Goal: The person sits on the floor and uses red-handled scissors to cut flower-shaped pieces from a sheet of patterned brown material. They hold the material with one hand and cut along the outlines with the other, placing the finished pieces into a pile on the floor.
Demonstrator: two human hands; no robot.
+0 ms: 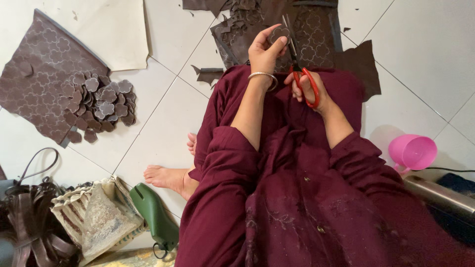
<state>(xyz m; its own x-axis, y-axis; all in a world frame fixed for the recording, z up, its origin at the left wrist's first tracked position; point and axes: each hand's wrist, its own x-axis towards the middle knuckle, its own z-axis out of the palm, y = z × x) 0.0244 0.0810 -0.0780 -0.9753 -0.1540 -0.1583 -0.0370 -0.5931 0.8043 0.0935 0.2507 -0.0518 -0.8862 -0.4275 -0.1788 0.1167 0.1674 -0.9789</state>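
My left hand pinches a small brown flower-shaped leather piece between thumb and fingers. My right hand grips red-handled scissors, whose blades point up beside the flower piece. Both hands hover over a brown leather sheet stamped with flower outlines, lying across my lap in maroon clothing. A silver bangle sits on my left wrist.
A pile of cut brown flower pieces lies on another stamped leather sheet at the left. Leather scraps litter the white tile floor. A pink plastic cup stands right; a green shoe form, brushes and straps lie bottom left.
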